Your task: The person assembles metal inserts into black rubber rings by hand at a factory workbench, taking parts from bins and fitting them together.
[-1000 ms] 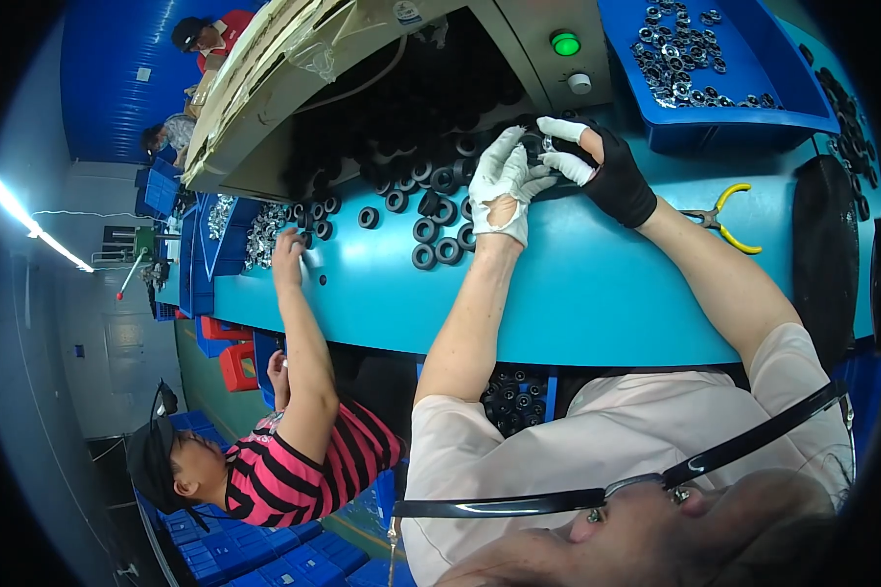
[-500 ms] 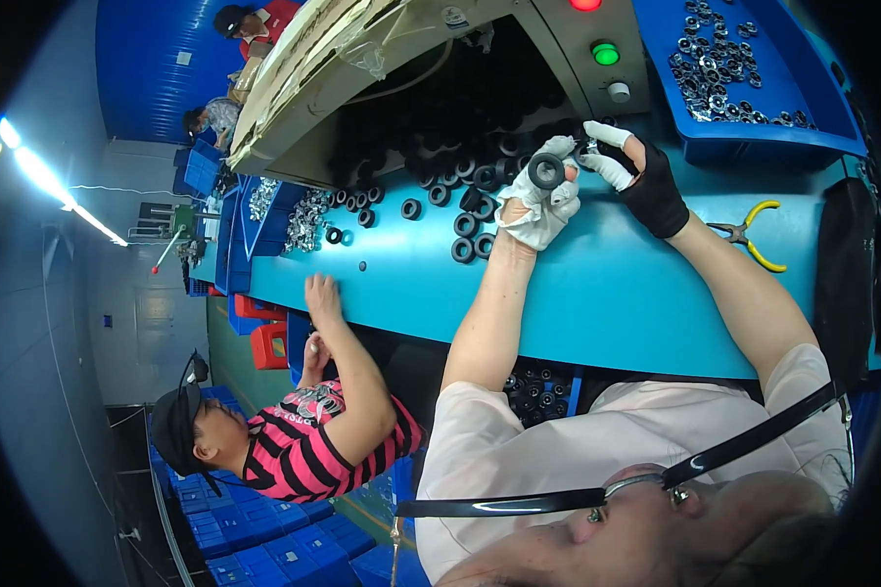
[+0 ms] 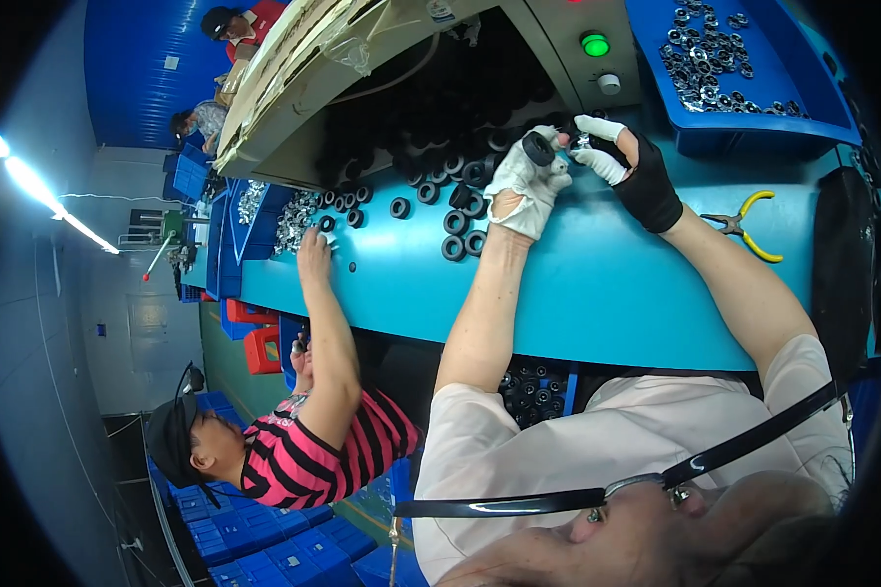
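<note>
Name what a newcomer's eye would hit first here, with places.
First, the hands over the teal bench: the left hand, white-gloved, holds a black ring, and the right hand, black-gloved with white-covered fingertips, has a small shiny piece between its fingers. Next, yellow-handled pliers to their right, and a glowing green light on the machine above.

Upper right, we're counting two gloved hands [image 3: 527,186], one pliers [image 3: 751,225], one green light [image 3: 594,44], one knob [image 3: 609,84]; left, two red stools [image 3: 262,350].
</note>
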The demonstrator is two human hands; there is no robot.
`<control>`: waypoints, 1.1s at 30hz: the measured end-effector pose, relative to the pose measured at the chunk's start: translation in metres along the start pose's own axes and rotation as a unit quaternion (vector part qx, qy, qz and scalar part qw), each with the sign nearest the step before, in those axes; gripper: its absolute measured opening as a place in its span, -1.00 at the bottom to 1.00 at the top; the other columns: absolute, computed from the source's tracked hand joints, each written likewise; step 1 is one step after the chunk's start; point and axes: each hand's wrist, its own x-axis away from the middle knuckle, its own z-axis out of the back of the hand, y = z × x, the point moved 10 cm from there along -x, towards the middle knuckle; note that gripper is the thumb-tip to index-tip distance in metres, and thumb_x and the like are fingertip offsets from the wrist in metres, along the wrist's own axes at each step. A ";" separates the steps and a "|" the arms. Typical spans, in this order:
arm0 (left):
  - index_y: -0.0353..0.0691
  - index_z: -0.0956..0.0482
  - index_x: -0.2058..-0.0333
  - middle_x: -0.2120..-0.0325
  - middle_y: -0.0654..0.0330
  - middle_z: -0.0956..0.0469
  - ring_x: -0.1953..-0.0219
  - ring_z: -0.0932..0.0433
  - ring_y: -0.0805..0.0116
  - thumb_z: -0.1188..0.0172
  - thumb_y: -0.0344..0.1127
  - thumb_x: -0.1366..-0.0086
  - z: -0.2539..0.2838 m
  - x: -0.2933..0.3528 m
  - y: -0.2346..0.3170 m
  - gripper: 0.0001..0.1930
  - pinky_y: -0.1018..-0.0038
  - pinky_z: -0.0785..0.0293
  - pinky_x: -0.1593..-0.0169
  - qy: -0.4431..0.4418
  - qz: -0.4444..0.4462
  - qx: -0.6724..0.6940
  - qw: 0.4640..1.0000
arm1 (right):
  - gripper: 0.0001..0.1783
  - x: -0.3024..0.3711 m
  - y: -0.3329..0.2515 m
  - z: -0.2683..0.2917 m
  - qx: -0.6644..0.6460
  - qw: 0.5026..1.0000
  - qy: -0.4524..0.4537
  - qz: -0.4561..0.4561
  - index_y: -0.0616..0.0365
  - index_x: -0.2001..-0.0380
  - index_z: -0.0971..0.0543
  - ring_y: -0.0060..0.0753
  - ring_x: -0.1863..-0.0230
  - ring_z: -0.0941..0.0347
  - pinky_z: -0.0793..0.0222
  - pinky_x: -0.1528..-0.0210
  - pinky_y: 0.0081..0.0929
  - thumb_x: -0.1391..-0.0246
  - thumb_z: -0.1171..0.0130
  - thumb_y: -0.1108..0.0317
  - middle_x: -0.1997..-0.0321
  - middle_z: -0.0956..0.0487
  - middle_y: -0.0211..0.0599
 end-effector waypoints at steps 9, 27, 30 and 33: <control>-0.42 -0.30 -0.05 0.19 0.06 -0.49 0.30 -0.56 0.25 -0.10 -0.40 -0.26 0.013 0.004 0.011 -0.58 0.38 -0.58 0.22 0.094 -0.066 -0.198 0.974 | -0.52 0.001 -0.013 -0.006 0.109 0.992 -0.036 0.051 0.21 0.02 -0.46 -0.23 0.16 -0.49 -0.39 0.14 -0.48 0.08 -0.26 0.47 0.13 -0.53 -0.12; -0.42 -0.38 0.03 0.22 0.09 -0.50 0.32 -0.56 0.33 -0.08 -0.34 -0.29 0.009 0.009 -0.003 -0.66 0.45 -0.56 0.22 0.119 -0.036 -0.279 0.952 | -0.60 0.005 -0.024 -0.013 0.192 0.971 -0.032 0.138 0.10 0.17 -0.56 -0.20 0.35 -0.49 -0.42 0.36 -0.49 0.18 -0.34 0.39 0.30 -0.53 -0.23; -0.38 -0.36 0.00 0.21 0.09 -0.51 0.28 -0.57 0.32 -0.07 -0.33 -0.29 0.011 0.008 -0.008 -0.65 0.44 -0.55 0.18 0.107 -0.017 -0.265 0.958 | -0.61 0.005 -0.026 -0.013 0.166 0.972 -0.037 0.162 0.10 0.17 -0.56 -0.21 0.34 -0.47 -0.41 0.34 -0.51 0.17 -0.33 0.39 0.28 -0.52 -0.24; -0.38 -0.36 0.00 0.22 0.09 -0.51 0.28 -0.56 0.32 -0.07 -0.31 -0.30 0.012 0.007 -0.010 -0.64 0.43 -0.55 0.17 0.104 -0.012 -0.249 0.963 | -0.61 0.002 -0.025 -0.016 0.147 0.977 -0.059 0.144 0.12 0.17 -0.55 -0.20 0.30 -0.47 -0.40 0.29 -0.49 0.17 -0.33 0.39 0.25 -0.51 -0.23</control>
